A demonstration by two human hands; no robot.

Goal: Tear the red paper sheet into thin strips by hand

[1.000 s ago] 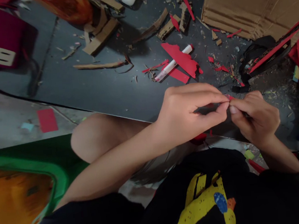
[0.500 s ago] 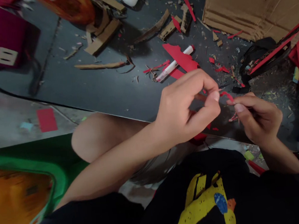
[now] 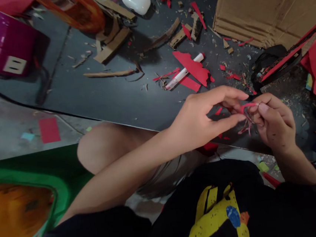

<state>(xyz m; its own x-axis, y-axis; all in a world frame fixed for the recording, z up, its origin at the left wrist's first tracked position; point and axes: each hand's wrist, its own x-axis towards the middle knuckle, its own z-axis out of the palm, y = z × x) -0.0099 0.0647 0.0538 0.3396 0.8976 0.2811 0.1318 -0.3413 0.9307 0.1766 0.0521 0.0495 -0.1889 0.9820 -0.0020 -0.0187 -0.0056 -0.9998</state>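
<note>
A thin curled red paper strip [image 3: 248, 105] is pinched between the thumb and fingers of my right hand [image 3: 277, 123]. Its free end curves towards my left hand [image 3: 202, 116], whose thumb and index finger are spread around it. The left thumb tip lies close to that end; whether they touch I cannot tell. Below the strip hang frayed pinkish shreds [image 3: 247, 127], next to the right fingers. Small red scraps [image 3: 219, 111] lie on the dark table behind the left hand.
A white marker [image 3: 175, 79] lies under a jagged red paper piece [image 3: 190, 67]. Cardboard offcuts [image 3: 113, 45], a white case [image 3: 136, 0], an orange bottle-like object [image 3: 80, 10] and a purple power block [image 3: 5, 43] stand further back. A large cardboard sheet [image 3: 270, 7] occupies the far right.
My left thumb and index finger have parted from their pinch near the strip. My right hand has shifted slightly up and left, still holding the strip. The view has moved a little.
</note>
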